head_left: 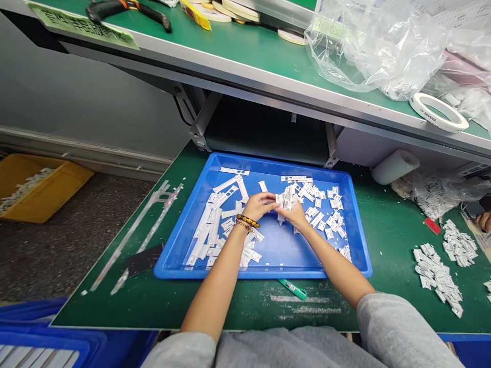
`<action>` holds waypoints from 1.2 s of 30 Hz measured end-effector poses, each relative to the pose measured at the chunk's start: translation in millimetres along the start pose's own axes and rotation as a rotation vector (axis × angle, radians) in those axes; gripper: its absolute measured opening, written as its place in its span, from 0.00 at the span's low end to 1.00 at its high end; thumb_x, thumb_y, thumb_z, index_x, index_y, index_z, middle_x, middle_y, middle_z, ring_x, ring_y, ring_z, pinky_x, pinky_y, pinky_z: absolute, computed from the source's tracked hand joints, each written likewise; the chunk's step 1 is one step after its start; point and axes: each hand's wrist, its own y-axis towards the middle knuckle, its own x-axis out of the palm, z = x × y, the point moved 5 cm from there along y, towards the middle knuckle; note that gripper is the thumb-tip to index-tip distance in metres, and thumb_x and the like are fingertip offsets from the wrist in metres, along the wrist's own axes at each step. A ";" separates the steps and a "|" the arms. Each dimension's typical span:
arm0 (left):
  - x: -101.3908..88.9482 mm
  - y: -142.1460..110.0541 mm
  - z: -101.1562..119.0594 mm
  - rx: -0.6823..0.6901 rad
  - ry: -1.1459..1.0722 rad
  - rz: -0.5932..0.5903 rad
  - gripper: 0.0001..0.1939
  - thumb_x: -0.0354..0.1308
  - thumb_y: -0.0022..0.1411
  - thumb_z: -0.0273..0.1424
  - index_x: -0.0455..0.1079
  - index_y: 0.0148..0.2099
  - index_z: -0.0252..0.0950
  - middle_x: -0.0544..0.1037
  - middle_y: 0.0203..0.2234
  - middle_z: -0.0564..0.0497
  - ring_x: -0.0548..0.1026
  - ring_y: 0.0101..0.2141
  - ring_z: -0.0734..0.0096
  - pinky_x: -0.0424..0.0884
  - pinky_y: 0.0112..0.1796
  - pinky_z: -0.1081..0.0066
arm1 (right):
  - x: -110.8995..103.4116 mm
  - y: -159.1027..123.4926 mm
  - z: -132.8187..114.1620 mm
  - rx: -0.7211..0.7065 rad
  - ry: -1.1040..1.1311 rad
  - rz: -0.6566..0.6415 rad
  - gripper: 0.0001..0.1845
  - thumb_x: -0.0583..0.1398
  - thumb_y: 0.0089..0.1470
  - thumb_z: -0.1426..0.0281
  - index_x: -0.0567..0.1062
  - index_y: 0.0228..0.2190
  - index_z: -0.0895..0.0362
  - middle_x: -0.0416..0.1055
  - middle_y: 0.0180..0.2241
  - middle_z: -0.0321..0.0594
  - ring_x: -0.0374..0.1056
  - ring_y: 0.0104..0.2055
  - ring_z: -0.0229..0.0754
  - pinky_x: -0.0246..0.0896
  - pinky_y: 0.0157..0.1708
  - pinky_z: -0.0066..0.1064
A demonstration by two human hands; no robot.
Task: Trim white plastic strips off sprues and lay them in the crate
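Observation:
Both of my hands are over the middle of a blue tray (264,272). My right hand (296,214) is closed around a bunch of small white plastic pieces (287,196). At the bunch's left edge, my left hand (258,206) has its thumb and fingers pinched on a white piece. Long white plastic strips (209,225) lie heaped at the tray's left. Small white pieces (334,224) are scattered along its right side. The fingers partly hide the bunch, so where single pieces end is hard to make out.
A green marker (293,290) lies before the tray. Piles of white pieces (437,273) sit at the right, near another person's hand (484,221). A shelf (245,56) overhangs the back, bearing pliers (128,9), a tape roll (438,112) and plastic bags (376,46). Behind the tray is a dark conveyor belt (268,130).

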 end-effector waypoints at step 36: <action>-15.6 -48.8 31.4 -0.225 -0.111 0.074 0.18 0.70 0.38 0.35 0.73 0.34 0.35 0.76 0.16 0.52 0.72 0.16 0.68 0.66 0.20 0.71 | 8.5 -33.5 -69.3 -0.488 -0.328 -0.147 0.24 0.65 0.49 0.66 0.72 0.49 0.53 0.74 0.49 0.45 0.68 0.54 0.49 0.58 0.59 0.42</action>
